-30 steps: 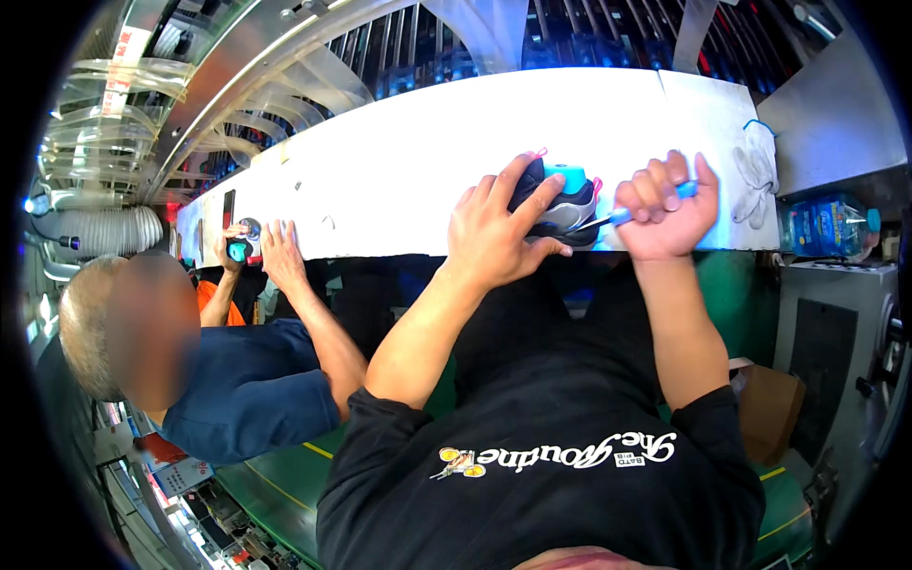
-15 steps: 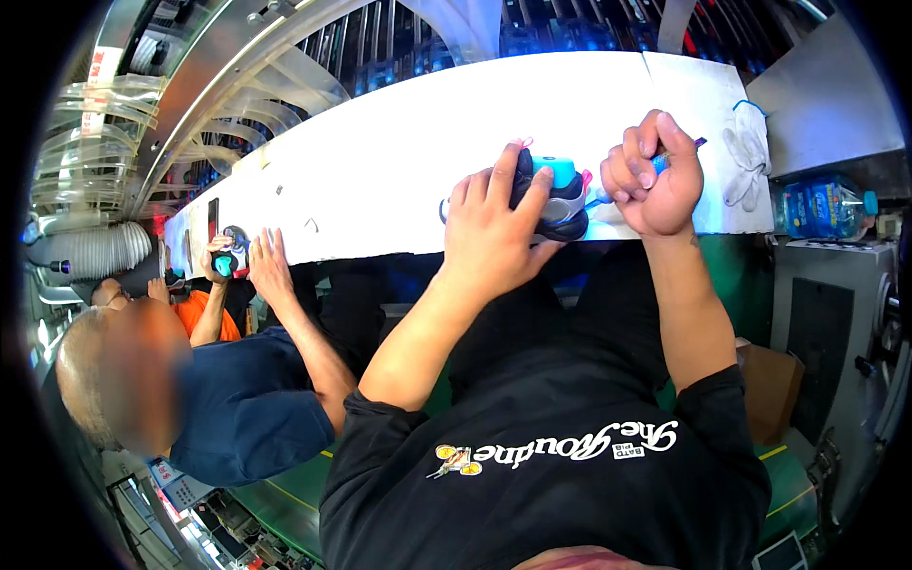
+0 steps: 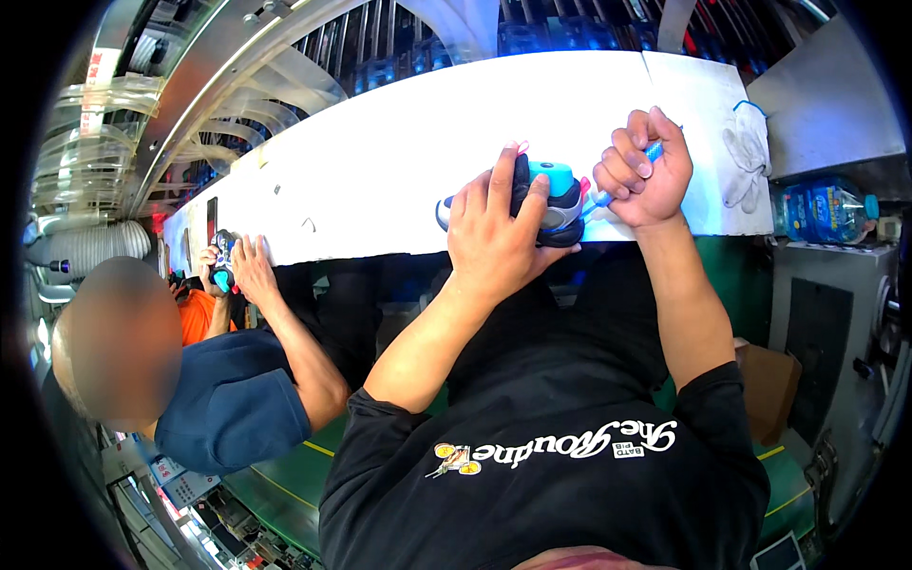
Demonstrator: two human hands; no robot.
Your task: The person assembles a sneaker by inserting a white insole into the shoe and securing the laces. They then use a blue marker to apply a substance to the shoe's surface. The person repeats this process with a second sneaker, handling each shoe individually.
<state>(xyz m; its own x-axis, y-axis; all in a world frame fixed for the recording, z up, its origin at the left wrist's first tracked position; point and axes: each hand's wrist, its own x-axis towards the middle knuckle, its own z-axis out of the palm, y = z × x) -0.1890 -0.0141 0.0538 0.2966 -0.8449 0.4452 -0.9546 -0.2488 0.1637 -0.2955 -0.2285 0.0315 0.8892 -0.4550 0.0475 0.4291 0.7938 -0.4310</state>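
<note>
A dark shoe with grey trim (image 3: 562,220) rests near the front edge of the white bench. A turquoise shoe last (image 3: 553,179) fills its opening, and a pink loop shows at the heel. My left hand (image 3: 496,220) lies over the shoe from the left, fingers curved around it and holding it down. In my right fist is a slim tool with a blue patterned handle (image 3: 654,152). My right hand (image 3: 646,173) is just right of the shoe, the tool's lower end pointing at the shoe's right end. Its tip is too small to make out.
White gloves (image 3: 747,157) lie at the bench's right end, beside a large blue-capped bottle (image 3: 825,211). On the left, a co-worker in dark blue (image 3: 237,399) handles another shoe (image 3: 223,261). The white bench (image 3: 380,161) runs along machinery with metal bars.
My right hand has shifted slightly left and tilted, showing more of the blue handle. The shoe has turned a little under my left hand. The co-worker's head and shoe have moved.
</note>
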